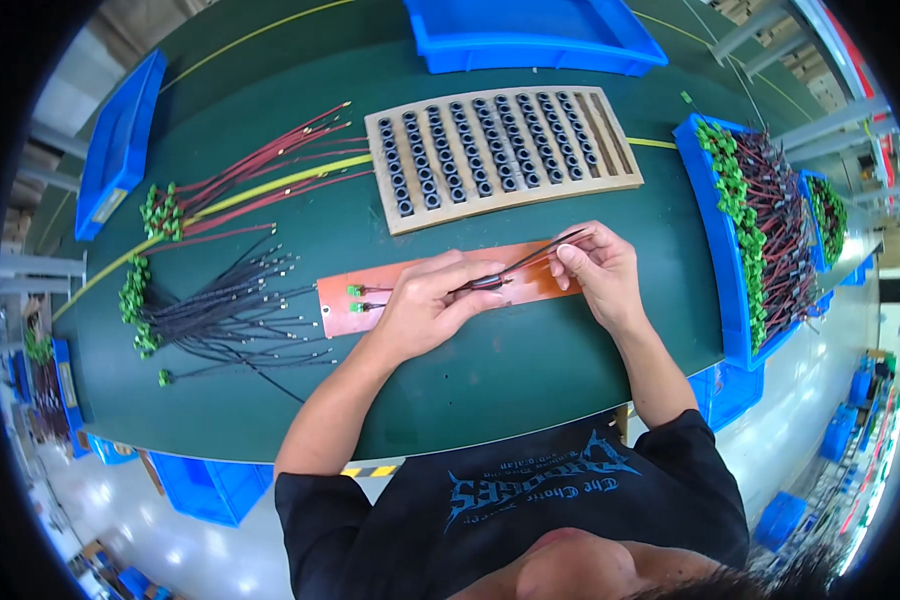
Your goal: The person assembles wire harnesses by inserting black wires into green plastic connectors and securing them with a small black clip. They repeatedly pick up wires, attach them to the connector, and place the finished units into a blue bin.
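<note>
A long copper-coloured board (370,276) lies on the green table (450,390) in front of me. Two small green connectors (357,307) sit near its left end, with dark wires running from them under my left hand. My left hand (432,302) pinches the wires (488,284) over the middle of the board. Just to the right, my right hand (602,272) holds the ends of the black wires (540,254) between thumb and fingers. Red also shows among the wires by my left fingertips. My fingers cover part of the board and wires.
Beyond the board stands a wooden rack (505,200) with rows of black round sockets. At left lie black wires (220,310) and red wires (240,165) with green connectors. A blue bin (712,215) at right holds many wired connectors; a blue tray (540,60) stands far back.
</note>
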`<action>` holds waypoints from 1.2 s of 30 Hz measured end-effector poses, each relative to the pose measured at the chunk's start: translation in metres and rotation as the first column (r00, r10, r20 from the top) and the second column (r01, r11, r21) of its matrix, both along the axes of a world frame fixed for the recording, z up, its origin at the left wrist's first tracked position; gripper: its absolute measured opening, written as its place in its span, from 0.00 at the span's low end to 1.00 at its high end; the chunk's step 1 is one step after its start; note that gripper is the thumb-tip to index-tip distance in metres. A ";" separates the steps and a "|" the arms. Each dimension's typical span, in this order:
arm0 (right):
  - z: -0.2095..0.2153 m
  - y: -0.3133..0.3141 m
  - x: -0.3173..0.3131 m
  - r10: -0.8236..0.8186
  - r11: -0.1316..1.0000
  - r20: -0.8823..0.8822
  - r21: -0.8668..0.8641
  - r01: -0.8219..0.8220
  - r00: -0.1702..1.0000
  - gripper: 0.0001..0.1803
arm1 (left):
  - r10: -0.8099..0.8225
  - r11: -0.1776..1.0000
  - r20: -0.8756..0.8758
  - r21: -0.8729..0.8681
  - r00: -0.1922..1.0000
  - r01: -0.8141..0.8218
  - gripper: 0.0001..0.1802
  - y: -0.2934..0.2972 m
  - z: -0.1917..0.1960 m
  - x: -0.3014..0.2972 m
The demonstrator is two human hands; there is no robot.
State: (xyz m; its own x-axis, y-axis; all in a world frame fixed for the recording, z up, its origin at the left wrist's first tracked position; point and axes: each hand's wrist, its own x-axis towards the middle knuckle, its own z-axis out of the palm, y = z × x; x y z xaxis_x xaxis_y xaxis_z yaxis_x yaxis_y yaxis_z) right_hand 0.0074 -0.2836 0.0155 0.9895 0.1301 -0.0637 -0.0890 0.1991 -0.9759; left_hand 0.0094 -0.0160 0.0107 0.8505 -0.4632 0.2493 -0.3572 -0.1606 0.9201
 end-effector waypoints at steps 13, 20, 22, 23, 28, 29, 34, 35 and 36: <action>0.001 0.005 -0.003 0.065 0.997 0.124 0.031 -0.070 0.990 0.07 | 0.012 0.993 0.021 0.120 1.000 -0.014 0.23 -0.008 0.001 0.002; -0.001 0.008 -0.002 0.078 0.997 0.060 0.016 -0.079 0.995 0.15 | -0.068 0.979 0.032 0.192 0.997 0.060 0.25 -0.011 0.004 0.006; 0.000 0.010 -0.002 0.056 0.998 0.067 -0.007 -0.055 0.996 0.16 | -0.075 0.979 0.035 0.191 0.997 0.067 0.26 -0.011 0.003 0.004; 0.001 0.011 -0.002 0.043 0.999 0.071 -0.020 -0.042 0.997 0.17 | -0.074 0.978 0.023 0.197 0.997 0.068 0.26 -0.012 0.006 0.003; -0.009 0.013 0.002 -0.053 0.980 -0.009 0.190 0.053 0.999 0.16 | -0.065 0.972 0.038 0.227 0.997 0.054 0.23 -0.011 0.003 0.002; -0.010 0.012 0.005 -0.066 0.980 -0.011 0.188 0.066 0.998 0.16 | -0.054 0.971 0.040 0.237 0.998 0.043 0.22 -0.011 0.002 0.003; -0.005 0.014 0.006 -0.086 0.985 0.006 0.153 0.084 0.996 0.16 | -0.020 0.965 0.000 0.262 1.000 0.019 0.19 -0.012 0.009 0.001; -0.002 0.012 0.006 -0.069 0.991 0.038 0.120 0.064 0.997 0.15 | -0.011 0.967 0.019 0.254 1.000 0.006 0.20 -0.011 0.008 0.001; 0.000 0.011 0.005 -0.051 0.995 0.069 0.086 0.045 0.996 0.15 | -0.004 0.969 0.038 0.245 0.999 -0.006 0.20 -0.010 0.007 0.001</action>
State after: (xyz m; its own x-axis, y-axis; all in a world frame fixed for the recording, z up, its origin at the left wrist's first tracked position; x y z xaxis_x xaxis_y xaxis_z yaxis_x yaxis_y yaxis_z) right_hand 0.0128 -0.2727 0.0150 0.9963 0.0839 0.0165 -0.0080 0.2832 -0.9590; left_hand 0.0105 -0.0257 0.0175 0.8431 -0.5133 0.1603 -0.3908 -0.3801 0.8383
